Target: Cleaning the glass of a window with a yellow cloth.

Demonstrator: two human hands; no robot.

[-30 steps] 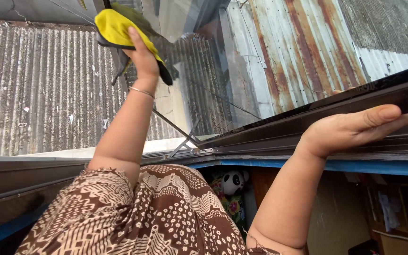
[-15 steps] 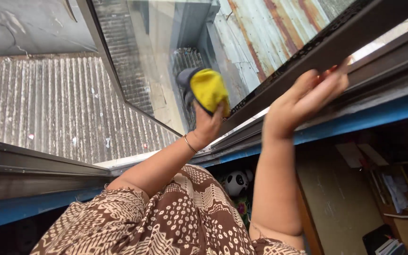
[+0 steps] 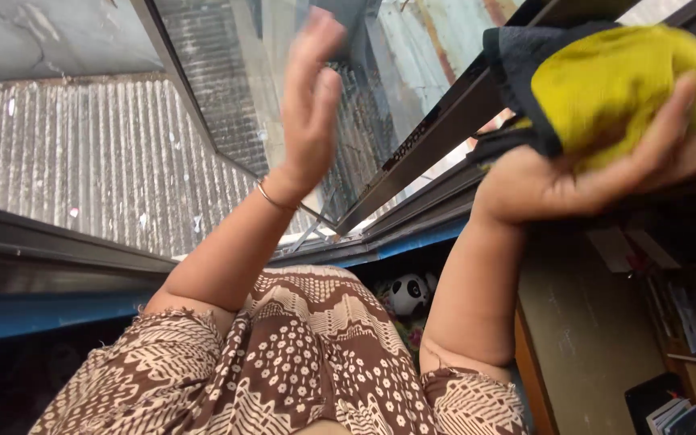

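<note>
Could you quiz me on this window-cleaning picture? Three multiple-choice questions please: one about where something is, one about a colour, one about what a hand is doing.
1. Where is the toy panda?
A. Low down inside the room, between the person's arms
B. Out on the corrugated roof
C. In the left hand

2. What colour is the cloth, apart from its dark edge?
A. Red
B. Yellow
C. White

3. What state is the left hand in?
A. Clenched round the cloth
B. Open and holding nothing, raised before the window pane
C. Resting in the person's lap

Answers:
1. A, the panda shows below the blue window sill, past the patterned dress.
2. B, the bundle gripped by the right hand is yellow with a dark grey border.
3. B, its fingers are spread and blurred against the glass, with only a thin bangle at the wrist.
</note>
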